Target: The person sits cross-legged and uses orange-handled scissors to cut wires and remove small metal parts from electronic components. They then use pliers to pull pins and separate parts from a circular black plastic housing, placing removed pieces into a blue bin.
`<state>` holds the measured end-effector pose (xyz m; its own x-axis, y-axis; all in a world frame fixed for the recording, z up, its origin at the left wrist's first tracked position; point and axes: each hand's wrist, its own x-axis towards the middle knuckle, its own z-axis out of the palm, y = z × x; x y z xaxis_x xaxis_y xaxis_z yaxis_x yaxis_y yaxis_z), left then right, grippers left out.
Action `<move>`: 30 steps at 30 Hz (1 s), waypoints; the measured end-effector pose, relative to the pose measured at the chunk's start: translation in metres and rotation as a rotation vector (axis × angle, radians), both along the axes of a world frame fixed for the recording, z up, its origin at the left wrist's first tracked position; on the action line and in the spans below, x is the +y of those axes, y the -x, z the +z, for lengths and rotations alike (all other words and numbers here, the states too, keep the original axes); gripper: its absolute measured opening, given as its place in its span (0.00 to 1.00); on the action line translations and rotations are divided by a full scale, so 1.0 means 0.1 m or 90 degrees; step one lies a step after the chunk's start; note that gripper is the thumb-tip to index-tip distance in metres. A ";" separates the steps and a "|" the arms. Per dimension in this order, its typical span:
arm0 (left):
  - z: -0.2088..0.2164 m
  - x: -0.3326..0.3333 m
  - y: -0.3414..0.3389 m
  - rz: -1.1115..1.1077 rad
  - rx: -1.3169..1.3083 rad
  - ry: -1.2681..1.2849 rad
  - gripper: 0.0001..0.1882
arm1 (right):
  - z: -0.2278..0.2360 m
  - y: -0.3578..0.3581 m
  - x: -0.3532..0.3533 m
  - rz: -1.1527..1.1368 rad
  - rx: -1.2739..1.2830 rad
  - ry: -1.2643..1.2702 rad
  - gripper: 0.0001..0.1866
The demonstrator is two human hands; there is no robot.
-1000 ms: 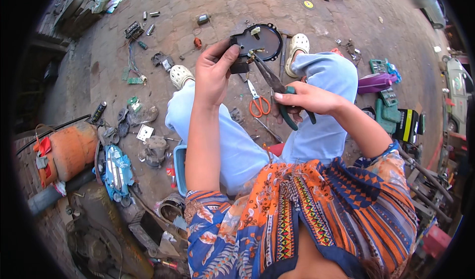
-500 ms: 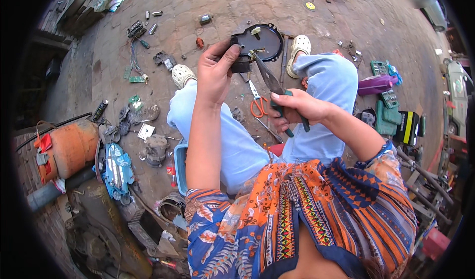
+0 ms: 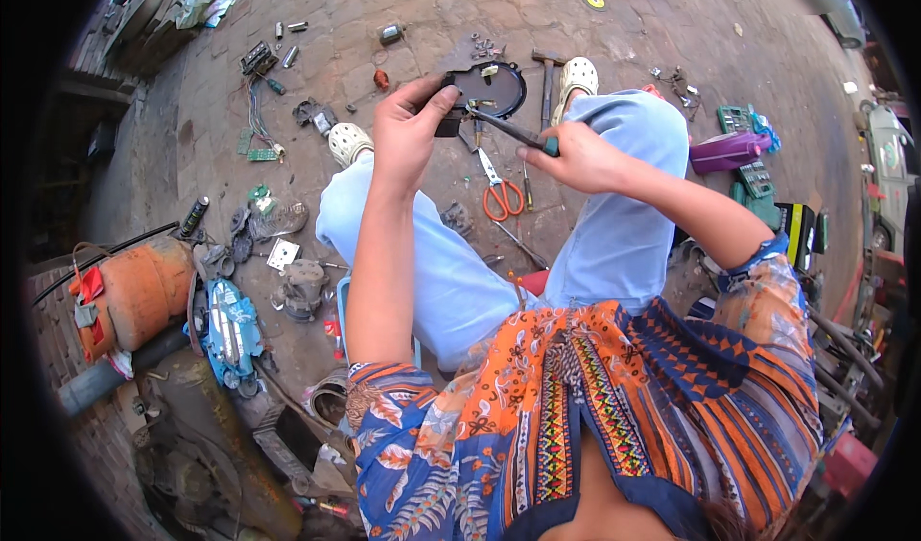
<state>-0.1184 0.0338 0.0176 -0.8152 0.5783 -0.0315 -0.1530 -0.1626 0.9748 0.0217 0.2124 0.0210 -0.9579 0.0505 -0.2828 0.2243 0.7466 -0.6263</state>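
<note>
My left hand (image 3: 411, 127) grips the near left end of a round black housing (image 3: 501, 88), thumb on top. The housing has a shallow dish shape with a small pale piece on its face. In my right hand (image 3: 578, 157) is a pair of pliers (image 3: 511, 131) with dark green handles, held nearly level. The jaws reach the housing's near edge, close to my left thumb; whether they pinch a part there is too small to tell. Below the pliers, orange-handled scissors (image 3: 502, 199) lie on the ground, with a thin screwdriver (image 3: 528, 188) beside them.
A hammer (image 3: 548, 85) lies between the housing and my right shoe (image 3: 578, 79). To the left are wired circuit parts (image 3: 259, 58), an orange cylinder (image 3: 144, 292) and a blue bag (image 3: 233, 325). A purple case (image 3: 729, 152) and green toolbox trays (image 3: 758, 180) sit at the right.
The pliers have turned from steep to nearly level, and my right hand has moved up closer to the housing. The housing has shifted slightly left and tilted, uncovering the hammer head.
</note>
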 end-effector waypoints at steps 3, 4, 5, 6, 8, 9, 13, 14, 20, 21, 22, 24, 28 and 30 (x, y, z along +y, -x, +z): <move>-0.09 0.06 0.05 0.020 -0.007 0.048 0.11 | -0.06 0.09 0.08 -0.009 0.038 -0.162 0.26; -0.10 0.07 0.07 0.039 -0.004 0.070 0.11 | -0.08 0.13 0.09 -0.008 0.065 -0.216 0.26; -0.11 0.08 0.09 0.059 -0.002 0.091 0.11 | -0.06 0.18 0.09 0.005 0.081 -0.282 0.24; -0.13 0.09 0.12 0.078 0.000 0.113 0.11 | -0.08 0.23 0.11 0.004 0.089 -0.294 0.24; -0.20 0.10 0.18 0.099 -0.033 0.087 0.12 | -0.11 0.33 0.14 -0.001 0.106 -0.321 0.24; -0.25 0.09 0.22 0.113 -0.032 0.077 0.12 | -0.11 0.36 0.13 0.001 0.130 -0.321 0.24; -0.22 0.16 0.22 0.116 -0.013 -0.021 0.10 | -0.12 0.44 0.14 -0.012 -0.007 -0.127 0.28; -0.20 0.16 0.21 0.112 -0.023 -0.059 0.10 | -0.18 0.43 0.18 -0.005 -0.078 0.005 0.28; -0.13 0.12 0.17 0.017 -0.065 -0.134 0.10 | -0.14 0.27 0.09 -0.062 -0.276 0.486 0.26; -0.13 0.12 0.17 0.006 -0.070 -0.150 0.10 | -0.14 0.24 0.07 -0.075 -0.291 0.535 0.26; -0.11 0.11 0.16 -0.001 -0.069 -0.153 0.10 | -0.13 0.23 0.04 -0.084 -0.306 0.584 0.25; -0.07 0.08 0.15 -0.015 -0.067 -0.160 0.11 | -0.11 0.21 0.01 -0.100 -0.311 0.589 0.25; -0.09 0.05 0.16 -0.018 -0.055 -0.127 0.11 | 0.03 0.14 -0.06 -0.128 -0.349 0.616 0.24; -0.07 0.02 0.15 -0.026 -0.065 -0.129 0.11 | 0.08 0.11 -0.10 -0.121 -0.378 0.689 0.24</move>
